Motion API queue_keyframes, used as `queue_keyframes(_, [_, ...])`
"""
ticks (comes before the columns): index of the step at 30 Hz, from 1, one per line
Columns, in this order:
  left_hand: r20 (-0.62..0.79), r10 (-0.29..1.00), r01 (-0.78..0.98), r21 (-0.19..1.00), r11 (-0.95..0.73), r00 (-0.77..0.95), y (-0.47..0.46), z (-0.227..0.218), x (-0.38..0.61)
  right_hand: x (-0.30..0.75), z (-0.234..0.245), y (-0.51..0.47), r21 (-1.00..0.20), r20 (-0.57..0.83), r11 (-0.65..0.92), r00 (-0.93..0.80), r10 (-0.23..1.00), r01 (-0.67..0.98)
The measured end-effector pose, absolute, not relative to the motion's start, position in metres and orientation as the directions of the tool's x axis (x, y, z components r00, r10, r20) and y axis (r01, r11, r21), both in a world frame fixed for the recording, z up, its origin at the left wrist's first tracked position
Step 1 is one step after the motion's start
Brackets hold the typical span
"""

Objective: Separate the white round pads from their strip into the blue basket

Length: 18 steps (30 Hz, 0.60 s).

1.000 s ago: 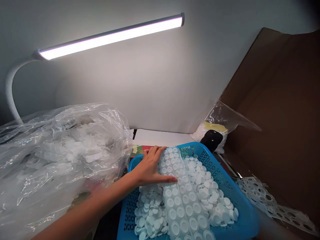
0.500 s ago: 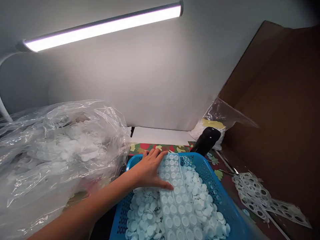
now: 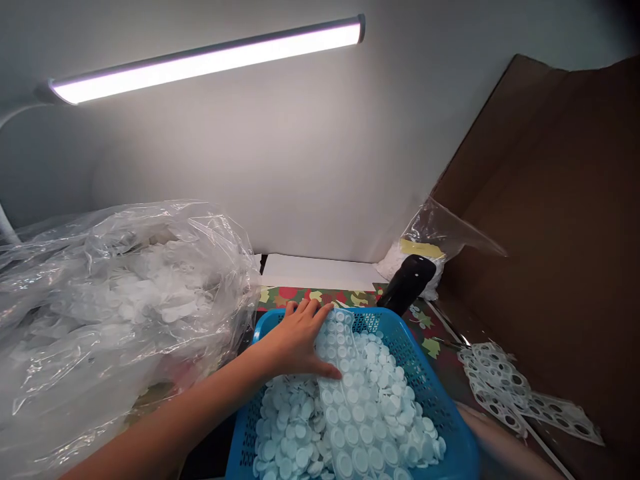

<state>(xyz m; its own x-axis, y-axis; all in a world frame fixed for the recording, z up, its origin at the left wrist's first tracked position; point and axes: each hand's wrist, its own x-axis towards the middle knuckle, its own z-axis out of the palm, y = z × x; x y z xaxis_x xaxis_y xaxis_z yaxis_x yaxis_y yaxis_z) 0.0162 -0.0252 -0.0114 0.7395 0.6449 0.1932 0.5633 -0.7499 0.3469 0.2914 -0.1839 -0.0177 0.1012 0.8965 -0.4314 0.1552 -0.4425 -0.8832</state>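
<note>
My left hand (image 3: 295, 340) lies flat, fingers stretched out, on the far end of a translucent sheet of round white discs (image 3: 350, 413). The sheet lies lengthwise on a heap of loose white discs (image 3: 290, 427) in a blue plastic basket (image 3: 427, 383). My thumb presses on the sheet's left edge. A blurred strip of skin at the basket's right corner looks like my right hand (image 3: 500, 440). Its fingers do not show.
A big clear plastic bag (image 3: 110, 300) of white pieces fills the left. A brown cardboard wall (image 3: 560, 233) stands on the right, with a punched-out sheet (image 3: 505, 390) at its foot. Behind the basket are a black object (image 3: 407, 283), a small bag (image 3: 430, 247) and a lamp bar (image 3: 210, 60) overhead.
The view has swung, so the basket sits lower and more of the patterned cloth shows. My left hand has stayed on the sheet. A blurred arm has come in at lower right.
</note>
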Motion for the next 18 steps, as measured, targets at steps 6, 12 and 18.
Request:
queue_keyframes(6, [0.170,0.641,0.565,0.343,-0.750,0.748,-0.027,-0.005,0.016,0.316,-0.010,-0.189,-0.775,-0.323,-0.363,0.170,0.931,0.517])
queue_keyframes(12, [0.178,0.633,0.541,0.379,-0.751,0.753,-0.022,0.002,0.013,0.331,-0.033,-0.191,-0.475,-0.192,-0.295,0.229,0.954,0.829])
queue_keyframes(18, [0.191,0.620,0.501,0.435,-0.748,0.761,0.000,-0.002,0.009,0.335,-0.045,-0.191,-0.498,-0.221,-0.259,0.168,0.961,0.828])
